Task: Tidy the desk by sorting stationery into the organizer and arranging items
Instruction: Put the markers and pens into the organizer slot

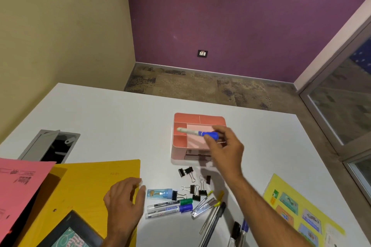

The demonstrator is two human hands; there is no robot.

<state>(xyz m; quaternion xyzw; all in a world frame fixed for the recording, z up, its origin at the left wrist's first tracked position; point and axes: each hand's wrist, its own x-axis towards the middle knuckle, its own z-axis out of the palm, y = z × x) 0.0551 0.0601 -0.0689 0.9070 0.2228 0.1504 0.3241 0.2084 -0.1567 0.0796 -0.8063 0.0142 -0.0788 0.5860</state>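
Head view. At centre frame, one pink plastic desk organizer (181, 140) with several open compartments stands on the white desk top (112, 118). The right hand (226, 148) is raised over it, fingers curled and pinching the blue cap end of one white-barrelled marker (195, 132); the marker lies roughly level above the organizer's middle compartments, its pale end pointing toward frame left.

At lower left of centre, the left hand (124, 198) rests with fingers relaxed and spread on the right edge of one yellow card folder (86, 182), holding nothing.

Loose on the desk between the hands, below the organizer: about six black binder clips (185, 171), one small clear blue case (160, 194), two whiteboard markers, one green-capped (170, 203) and one blue-capped (168, 212), and one metal staple remover (201, 206), exact type unclear. Several pens (212, 218) lie at lower centre; their count cannot be told.

At left edge, one pink printed sheet (18, 184). At lower right, one yellow illustrated sheet (297, 208).
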